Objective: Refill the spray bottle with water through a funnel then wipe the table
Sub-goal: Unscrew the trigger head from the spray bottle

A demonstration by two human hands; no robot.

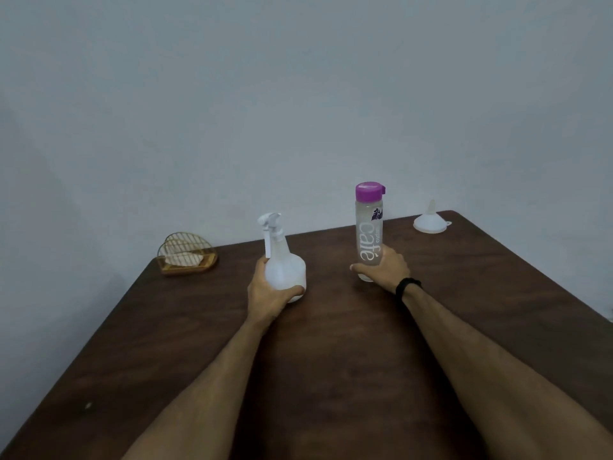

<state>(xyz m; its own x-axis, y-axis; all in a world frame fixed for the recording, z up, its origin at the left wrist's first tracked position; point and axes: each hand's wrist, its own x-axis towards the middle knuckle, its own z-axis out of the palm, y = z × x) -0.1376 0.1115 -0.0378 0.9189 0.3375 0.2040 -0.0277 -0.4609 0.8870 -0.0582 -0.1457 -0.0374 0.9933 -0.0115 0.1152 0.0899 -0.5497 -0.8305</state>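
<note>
Holding two bottles at once here, both standing upright on the dark wooden surface (331, 327). My left hand (265, 293) has its grip wrapped round the fat lower part of the white spray bottle (283, 267), thumb across the front near the base, trigger head still screwed on top. My right hand (384, 268), black band (409, 287) on the wrist, is clamped on the bottom of the clear water bottle (369, 234) with the purple cap (370, 191), cap closed, "café" printed down its side. The white funnel (430, 220) sits upside down, spout up, way off at the far right corner, well apart from both bottles. Over at the far left corner there's a little gold wire holder (187, 255) with something pale in it, can't tell what exactly.
</note>
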